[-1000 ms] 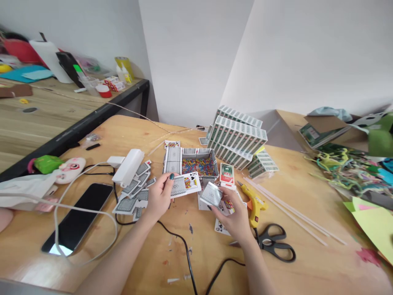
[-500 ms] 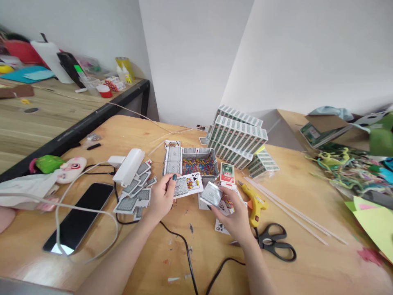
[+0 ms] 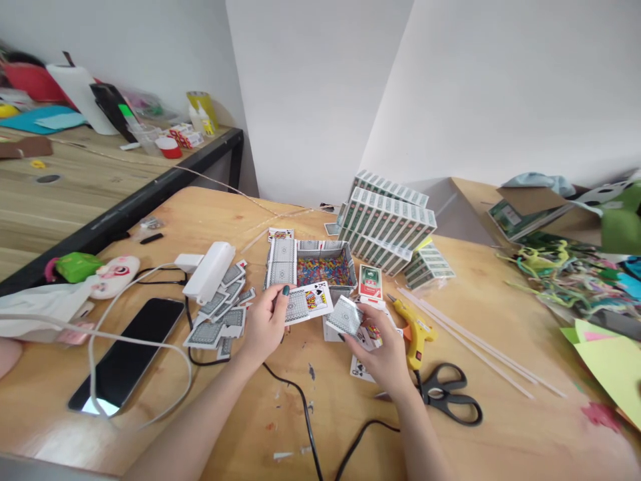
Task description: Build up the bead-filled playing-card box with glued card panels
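Note:
My left hand [image 3: 268,317] pinches a playing-card piece [image 3: 310,302], part grey patterned back and part king of spades face. In my right hand [image 3: 380,344] is a smaller grey-backed card piece [image 3: 345,315], shiny on its upper side and apart from the other. Just beyond both hands stands a box covered in playing cards [image 3: 281,260], with a bright multicoloured inside. Loose cards [image 3: 361,367] lie beneath my right hand, partly hidden by it. A yellow glue gun [image 3: 418,334] and black-handled scissors [image 3: 451,394] lie to the right of that hand.
Stacked card packs [image 3: 390,220] rise at the back, with a red-green pack [image 3: 370,282] before them. Cut cards [image 3: 210,334], a white adapter [image 3: 210,270] and a phone [image 3: 127,354] lie left. Glue sticks [image 3: 481,344] lie right. A black cord [image 3: 303,401] crosses the front.
The king card piece in my left hand has tilted slightly, its right end a little higher and further right. My right hand has hardly moved.

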Available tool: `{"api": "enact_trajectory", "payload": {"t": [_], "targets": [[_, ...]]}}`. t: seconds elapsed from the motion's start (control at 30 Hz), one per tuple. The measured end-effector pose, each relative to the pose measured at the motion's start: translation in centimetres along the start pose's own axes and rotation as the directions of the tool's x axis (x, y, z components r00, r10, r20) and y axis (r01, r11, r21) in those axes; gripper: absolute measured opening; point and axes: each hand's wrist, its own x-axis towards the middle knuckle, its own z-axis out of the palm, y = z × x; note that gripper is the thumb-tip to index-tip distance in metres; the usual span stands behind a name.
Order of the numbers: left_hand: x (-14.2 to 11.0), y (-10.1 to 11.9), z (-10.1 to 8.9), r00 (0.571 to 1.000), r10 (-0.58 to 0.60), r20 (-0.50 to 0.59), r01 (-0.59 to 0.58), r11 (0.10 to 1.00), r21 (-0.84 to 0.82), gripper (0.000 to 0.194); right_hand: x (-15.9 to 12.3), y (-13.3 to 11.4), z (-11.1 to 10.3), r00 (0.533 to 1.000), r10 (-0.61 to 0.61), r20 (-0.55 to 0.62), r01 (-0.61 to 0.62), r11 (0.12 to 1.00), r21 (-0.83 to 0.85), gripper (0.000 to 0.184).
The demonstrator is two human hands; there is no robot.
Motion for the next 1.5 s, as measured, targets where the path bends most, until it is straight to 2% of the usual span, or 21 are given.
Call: {"api": "enact_trajectory", "payload": {"t": [0.13,0.23,0.4,0.57,0.8,0.97,1.1,1.27,1.5], "targets": [[0.2,0.0,-0.1,1.0,-0.023,-0.012,0.022,0.999,-0.034,0.037,0.0,0.0,0.0,1.0,-0.002,0.006,0.002,1.0,0.01,0.047],[-0.1,0.2,0.0,1.0,-0.005,0.022,0.005,1.0,0.009,0.036,0.0,0.1,0.0,1.0,-0.01,0.012,0.01,1.0,0.018,0.048],[-0.5,0.4,0.3,0.99,0.013,0.143,-0.021,0.998,0.051,0.035,0.0,-0.2,-0.1,0.999,-0.03,0.024,0.03,1.0,-0.01,0.048],[0.3,0.1,-0.6,0.97,0.046,0.239,-0.069,0.994,0.089,0.032,0.1,-0.7,-0.4,0.996,-0.045,0.072,0.045,0.999,0.012,0.047],[0.8,-0.4,-1.2,0.92,0.035,0.39,-0.077,0.993,0.094,0.03,-0.1,-1.5,0.3,0.975,-0.089,0.205,0.096,0.995,-0.024,0.059],[0.5,-0.6,-0.9,0.913,0.033,0.406,-0.089,0.989,0.118,0.03,-0.5,-1.6,1.4,0.98,-0.034,0.198,0.043,0.998,-0.042,0.063],[0.3,-0.7,-0.7,0.917,0.027,0.399,-0.094,0.984,0.151,0.034,-0.5,-1.6,1.5,0.982,0.009,0.19,0.001,0.999,-0.051,0.067],[0.3,-0.6,-0.7,0.917,0.03,0.398,-0.1,0.983,0.157,0.033,-0.3,-2.1,1.1,0.981,0.012,0.193,-0.012,1.0,-0.005,0.056],[0.4,-0.2,-0.9,0.893,0.022,0.45,-0.105,0.982,0.16,0.03,-0.3,-2.1,0.7,0.965,0.068,0.252,-0.074,0.997,0.014,0.049]]}}
